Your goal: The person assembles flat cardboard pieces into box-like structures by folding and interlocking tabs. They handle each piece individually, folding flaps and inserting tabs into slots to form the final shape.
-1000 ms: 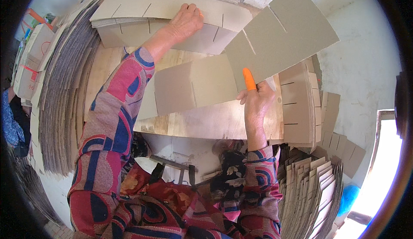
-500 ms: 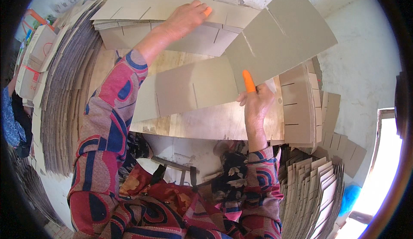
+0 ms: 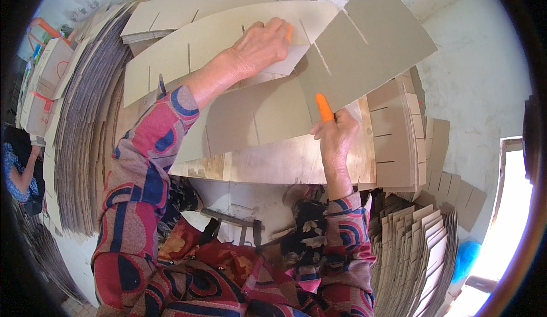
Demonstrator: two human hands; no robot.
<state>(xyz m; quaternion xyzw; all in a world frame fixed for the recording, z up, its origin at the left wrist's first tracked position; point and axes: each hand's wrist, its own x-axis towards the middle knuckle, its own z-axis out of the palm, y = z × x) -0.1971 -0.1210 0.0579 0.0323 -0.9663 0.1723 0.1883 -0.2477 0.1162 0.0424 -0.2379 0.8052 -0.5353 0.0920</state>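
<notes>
My left hand (image 3: 259, 49), an orange cover on one finger, is closed on a long pale slotted cardboard strip (image 3: 171, 60), held tilted over the table. Its right end reaches behind a grey cardboard panel (image 3: 376, 32). My right hand (image 3: 340, 136) grips that panel's lower edge; an orange finger cover (image 3: 323, 107) lies along its face. Leftward from the panel's lower edge runs a pale slotted cardboard sheet (image 3: 233, 117); whether the two are one bent piece I cannot tell. At the back lies a stack of slotted strips (image 3: 162, 17).
Beneath is a wooden tabletop (image 3: 268, 160). Tall cardboard stacks (image 3: 85, 129) stand on the left, slotted pieces (image 3: 393, 134) at the table's right end, and more slotted cardboard (image 3: 410, 248) below right. Another person's arm (image 3: 25, 171) shows at the far left, and a blue bag (image 3: 466, 260) lower right.
My left hand has drawn a strip off the back stack, toward me and slightly right. My right hand and the grey panel have shifted slightly left. Another person's arm has come into view.
</notes>
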